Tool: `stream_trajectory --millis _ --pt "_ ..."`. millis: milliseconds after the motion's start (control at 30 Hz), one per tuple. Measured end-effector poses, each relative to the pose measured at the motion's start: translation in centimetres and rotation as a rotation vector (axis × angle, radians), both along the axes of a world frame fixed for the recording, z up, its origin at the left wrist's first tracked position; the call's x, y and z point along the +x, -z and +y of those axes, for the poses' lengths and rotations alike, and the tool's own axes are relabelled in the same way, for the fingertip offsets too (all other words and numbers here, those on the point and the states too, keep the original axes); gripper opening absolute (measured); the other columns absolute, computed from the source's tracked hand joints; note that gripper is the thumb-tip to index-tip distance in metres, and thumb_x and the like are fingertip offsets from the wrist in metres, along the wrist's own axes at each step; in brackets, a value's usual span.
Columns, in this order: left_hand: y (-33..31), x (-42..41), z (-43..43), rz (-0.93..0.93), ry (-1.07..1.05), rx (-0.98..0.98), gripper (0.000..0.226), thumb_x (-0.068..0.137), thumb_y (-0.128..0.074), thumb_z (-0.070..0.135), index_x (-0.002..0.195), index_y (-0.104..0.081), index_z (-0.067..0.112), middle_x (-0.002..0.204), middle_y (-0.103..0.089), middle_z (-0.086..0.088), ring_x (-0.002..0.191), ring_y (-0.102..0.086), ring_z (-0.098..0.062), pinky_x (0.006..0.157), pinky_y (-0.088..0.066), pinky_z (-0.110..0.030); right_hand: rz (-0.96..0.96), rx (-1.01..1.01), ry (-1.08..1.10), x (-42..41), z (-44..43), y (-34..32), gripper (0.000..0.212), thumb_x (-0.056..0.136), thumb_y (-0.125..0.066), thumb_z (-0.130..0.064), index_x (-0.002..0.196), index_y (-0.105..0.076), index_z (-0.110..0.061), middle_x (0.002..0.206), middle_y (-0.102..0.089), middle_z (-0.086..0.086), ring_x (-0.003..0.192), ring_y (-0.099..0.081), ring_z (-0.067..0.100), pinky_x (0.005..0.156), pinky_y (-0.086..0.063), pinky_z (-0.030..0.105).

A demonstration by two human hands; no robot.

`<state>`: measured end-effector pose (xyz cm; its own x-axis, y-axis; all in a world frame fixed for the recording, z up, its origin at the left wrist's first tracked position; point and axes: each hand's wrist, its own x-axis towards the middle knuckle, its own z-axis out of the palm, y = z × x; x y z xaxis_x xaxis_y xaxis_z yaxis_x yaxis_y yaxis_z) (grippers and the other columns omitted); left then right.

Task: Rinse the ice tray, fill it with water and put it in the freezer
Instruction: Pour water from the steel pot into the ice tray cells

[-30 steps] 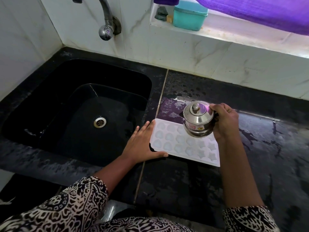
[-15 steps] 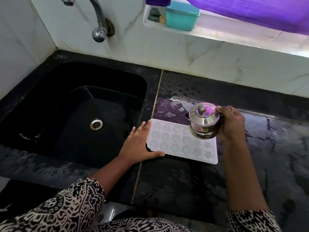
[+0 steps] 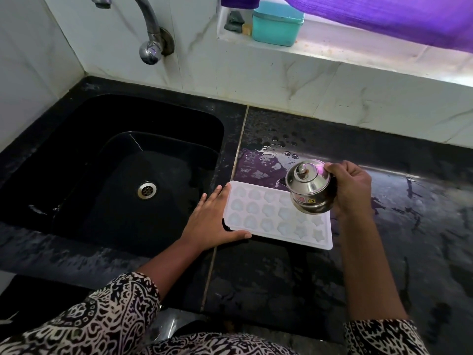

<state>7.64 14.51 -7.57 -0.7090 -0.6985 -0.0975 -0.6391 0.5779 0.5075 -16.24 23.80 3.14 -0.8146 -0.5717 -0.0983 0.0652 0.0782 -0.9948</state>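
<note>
Shifted right, one lidded steel pot [image 3: 308, 190], gripped by right hand [image 3: 350, 188], tilts over one ice tray [image 3: 261, 216]; left hand [image 3: 210, 221] rests flat against tray's edge.

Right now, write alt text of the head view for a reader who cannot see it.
The right hand holds a small lidded steel pot tilted over a white ice tray on a wet black counter beside a black sink. The left hand rests flat against the tray's left end. A tap juts from the wall above the sink.
</note>
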Motion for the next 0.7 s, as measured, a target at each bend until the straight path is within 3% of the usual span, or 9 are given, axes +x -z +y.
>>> stream_trajectory --millis 133,300,700 --pt "0.19 -0.01 -0.06 0.003 -0.002 0.004 0.130 0.059 -0.048 0.090 0.155 0.008 0.022 0.163 -0.002 0.008 0.148 0.005 -0.004 0.120 0.005 -0.033 0.022 0.016 -0.004 0.10 0.08 -0.04 0.029 0.085 -0.060 -0.007 0.061 -0.047 -0.016 0.059 -0.049 -0.001 0.048 -0.047 0.003 0.049 -0.045 0.015" --pt "0.38 0.00 -0.10 0.011 -0.002 0.002 0.131 0.058 -0.046 0.092 0.155 0.007 0.022 0.163 -0.004 0.007 0.148 0.004 -0.005 0.121 0.003 -0.035 0.003 0.025 -0.003 -0.04 0.12 0.02 0.030 0.082 -0.061 -0.007 0.058 -0.047 -0.017 0.058 -0.047 0.001 0.056 -0.045 0.012 0.059 -0.044 0.027" --pt "0.53 0.01 -0.15 0.013 0.002 0.001 0.132 0.057 -0.044 0.094 0.155 0.007 0.022 0.163 -0.004 0.007 0.148 0.004 -0.005 0.122 0.002 -0.036 0.019 0.049 -0.012 0.09 0.21 0.00 0.029 0.084 -0.061 -0.008 0.060 -0.048 -0.017 0.060 -0.049 0.000 0.056 -0.047 0.010 0.057 -0.046 0.024"
